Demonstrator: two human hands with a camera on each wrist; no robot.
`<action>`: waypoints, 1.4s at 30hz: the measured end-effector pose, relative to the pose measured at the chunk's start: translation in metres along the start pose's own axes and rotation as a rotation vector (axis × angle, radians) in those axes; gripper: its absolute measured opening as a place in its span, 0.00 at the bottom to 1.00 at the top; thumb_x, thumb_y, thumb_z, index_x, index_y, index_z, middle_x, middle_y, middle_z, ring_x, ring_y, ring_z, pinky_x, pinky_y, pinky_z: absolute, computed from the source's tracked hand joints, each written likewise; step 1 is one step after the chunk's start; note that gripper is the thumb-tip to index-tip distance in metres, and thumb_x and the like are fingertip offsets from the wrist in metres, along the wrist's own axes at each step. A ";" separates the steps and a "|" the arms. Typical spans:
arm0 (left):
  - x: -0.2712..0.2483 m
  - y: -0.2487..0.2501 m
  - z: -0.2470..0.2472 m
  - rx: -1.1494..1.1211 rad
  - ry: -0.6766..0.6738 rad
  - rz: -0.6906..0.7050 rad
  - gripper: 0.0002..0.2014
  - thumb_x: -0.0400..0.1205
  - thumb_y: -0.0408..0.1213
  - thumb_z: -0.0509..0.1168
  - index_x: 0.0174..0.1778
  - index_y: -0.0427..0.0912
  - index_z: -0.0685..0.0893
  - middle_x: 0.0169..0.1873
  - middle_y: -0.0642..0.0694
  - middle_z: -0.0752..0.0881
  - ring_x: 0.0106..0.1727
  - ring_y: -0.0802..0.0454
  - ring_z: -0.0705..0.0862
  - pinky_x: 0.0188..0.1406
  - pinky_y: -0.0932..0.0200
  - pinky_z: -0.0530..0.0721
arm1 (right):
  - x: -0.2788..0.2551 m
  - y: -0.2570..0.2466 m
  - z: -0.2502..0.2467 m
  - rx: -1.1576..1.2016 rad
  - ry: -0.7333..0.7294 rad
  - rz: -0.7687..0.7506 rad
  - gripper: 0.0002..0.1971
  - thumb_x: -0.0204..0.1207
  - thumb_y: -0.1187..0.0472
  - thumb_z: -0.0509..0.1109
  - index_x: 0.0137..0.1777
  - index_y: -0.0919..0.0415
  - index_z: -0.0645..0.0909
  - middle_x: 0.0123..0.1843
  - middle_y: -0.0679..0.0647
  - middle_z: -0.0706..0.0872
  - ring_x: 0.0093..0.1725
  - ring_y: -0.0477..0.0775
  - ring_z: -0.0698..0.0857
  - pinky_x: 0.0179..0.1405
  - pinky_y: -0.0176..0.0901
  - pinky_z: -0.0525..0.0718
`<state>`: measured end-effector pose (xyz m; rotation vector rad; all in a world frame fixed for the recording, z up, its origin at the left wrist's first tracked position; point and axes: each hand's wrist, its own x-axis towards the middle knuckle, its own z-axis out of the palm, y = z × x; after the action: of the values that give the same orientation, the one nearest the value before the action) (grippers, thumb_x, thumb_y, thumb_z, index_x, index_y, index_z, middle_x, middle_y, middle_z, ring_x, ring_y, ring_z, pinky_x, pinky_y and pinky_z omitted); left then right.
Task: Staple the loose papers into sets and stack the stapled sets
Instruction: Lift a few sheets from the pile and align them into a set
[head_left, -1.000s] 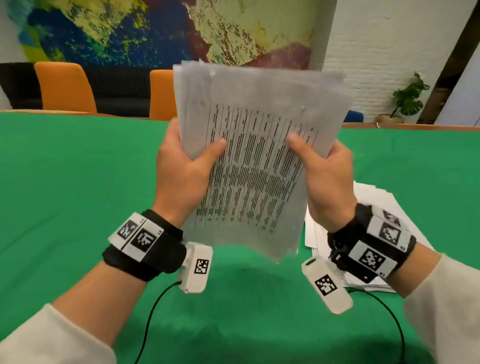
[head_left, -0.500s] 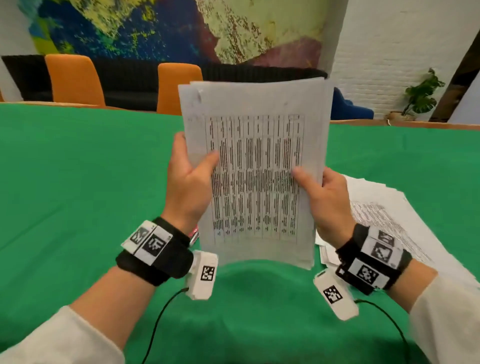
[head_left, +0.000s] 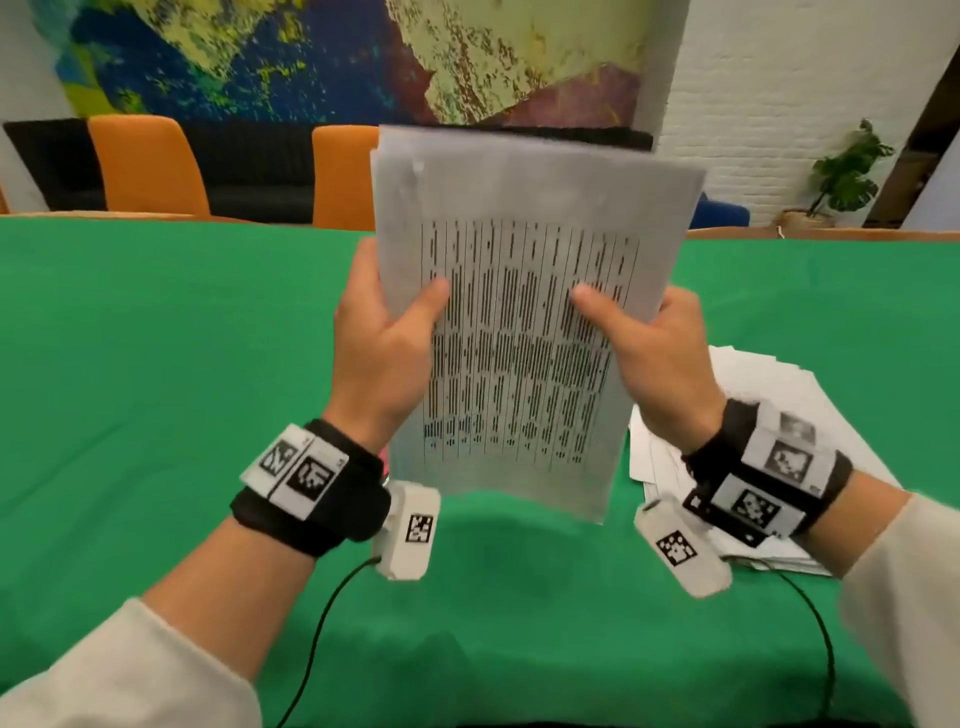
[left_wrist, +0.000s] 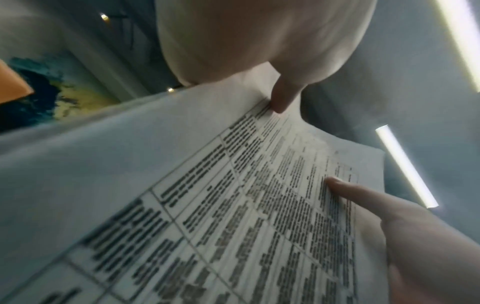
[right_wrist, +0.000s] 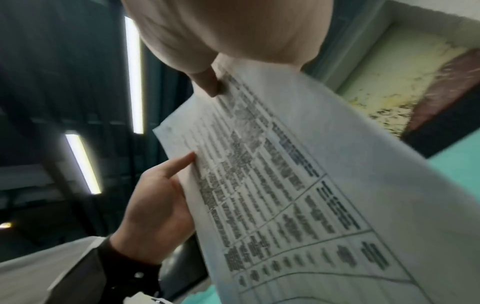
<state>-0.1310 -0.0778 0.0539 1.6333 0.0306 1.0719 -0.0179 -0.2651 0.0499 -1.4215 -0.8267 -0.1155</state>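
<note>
Both hands hold one sheaf of papers (head_left: 524, 332) up off the desk (head_left: 156, 364), nearly upright and tipped a little to the right. The left hand (head_left: 382, 353) grips the sheaf's left edge, thumb pressed flat on the printed front and fingers out of sight behind it. The right hand (head_left: 657, 353) grips the right edge the same way, its thumb on the front page. The front sheet carries a table of dense dark text in narrow columns; the print is too blurred to read. At the top the edges of the sheets do not line up, so a few back sheets show above the front one.

On the green desk just beyond and under the right wrist lies a loose pile of white papers (head_left: 769, 400), fanned unevenly. A small bit of something red (head_left: 385, 457) peeks out between the left wrist and the sheaf's lower edge; I cannot tell what it is. Past the hands, across the desk, stand two orange chairs (head_left: 148, 163), and beyond the right hand a potted plant (head_left: 844, 174).
</note>
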 end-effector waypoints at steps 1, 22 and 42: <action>0.011 0.008 0.002 -0.011 0.007 0.030 0.14 0.85 0.31 0.68 0.66 0.45 0.79 0.60 0.47 0.90 0.62 0.51 0.91 0.63 0.47 0.90 | 0.007 -0.011 0.000 0.010 0.001 -0.037 0.08 0.86 0.65 0.71 0.58 0.52 0.88 0.55 0.50 0.95 0.56 0.54 0.94 0.55 0.52 0.93; 0.057 0.031 0.005 -0.019 -0.043 0.062 0.16 0.84 0.31 0.70 0.68 0.37 0.82 0.59 0.44 0.92 0.60 0.50 0.92 0.57 0.50 0.92 | 0.061 -0.036 -0.015 0.109 0.089 -0.035 0.07 0.85 0.60 0.73 0.59 0.59 0.89 0.55 0.56 0.95 0.56 0.59 0.94 0.57 0.59 0.92; -0.001 -0.045 -0.004 -0.024 -0.062 -0.273 0.14 0.85 0.27 0.70 0.66 0.41 0.88 0.57 0.50 0.94 0.59 0.51 0.92 0.67 0.40 0.88 | 0.012 0.029 -0.007 0.097 0.023 0.250 0.13 0.79 0.61 0.78 0.63 0.59 0.89 0.58 0.55 0.95 0.59 0.59 0.93 0.65 0.67 0.89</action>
<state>-0.1118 -0.0588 0.0182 1.5871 0.1931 0.8098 0.0095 -0.2610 0.0329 -1.4171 -0.6220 0.0982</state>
